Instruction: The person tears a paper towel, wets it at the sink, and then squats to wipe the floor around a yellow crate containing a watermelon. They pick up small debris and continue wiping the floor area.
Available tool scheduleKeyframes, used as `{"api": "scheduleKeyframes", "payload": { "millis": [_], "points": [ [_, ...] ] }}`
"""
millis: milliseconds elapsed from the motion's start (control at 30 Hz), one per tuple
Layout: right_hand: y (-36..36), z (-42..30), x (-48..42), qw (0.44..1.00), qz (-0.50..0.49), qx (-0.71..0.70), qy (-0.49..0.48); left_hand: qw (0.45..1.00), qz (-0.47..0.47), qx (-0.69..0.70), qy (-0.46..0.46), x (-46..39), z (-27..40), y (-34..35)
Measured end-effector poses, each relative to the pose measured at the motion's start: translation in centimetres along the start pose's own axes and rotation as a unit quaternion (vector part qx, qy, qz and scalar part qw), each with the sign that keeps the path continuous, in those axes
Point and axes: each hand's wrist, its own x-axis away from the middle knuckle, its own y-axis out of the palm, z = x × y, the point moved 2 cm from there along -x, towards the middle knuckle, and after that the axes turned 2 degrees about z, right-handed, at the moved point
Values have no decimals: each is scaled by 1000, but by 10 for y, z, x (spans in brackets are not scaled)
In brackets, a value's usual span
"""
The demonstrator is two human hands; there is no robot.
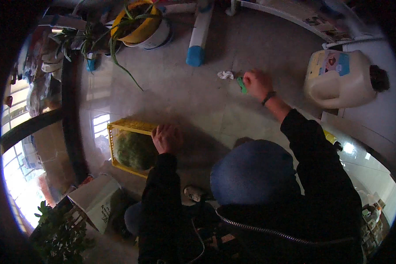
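My left hand point(166, 138) is at the right-hand end of a yellow plastic crate point(132, 124), its fingers curled over the upper edge. Inside the crate sits a round, green, fuzzy-looking mass point(133, 150), perhaps a cactus; its right side is hidden by my hand and sleeve. Out over the floor, my right hand point(258, 84) pinches a small green object point(241, 85), too blurred to name. Just left of that object lies a crumpled white scrap point(225, 75), like tissue, on the tiled floor point(198, 102).
A yellow pot point(140, 28) with a trailing plant stands at the upper left, beside a white, blue-tipped leg point(197, 43). To the right lies a large beige plastic jug point(340, 79) with a dark cap. A cardboard box point(97, 199) and a leafy plant point(64, 231) occupy the lower left.
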Motion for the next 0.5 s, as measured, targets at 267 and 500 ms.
{"api": "scheduleKeyframes", "payload": {
  "millis": [267, 500],
  "points": [
    [19, -10, 23, 984, -27, 177, 3, 998, -23, -50, -29, -4, -2, 14],
    [20, -26, 69, 973, 86, 130, -168, 998, 29, -4, 61, -17, 24, 19]
  ]
}}
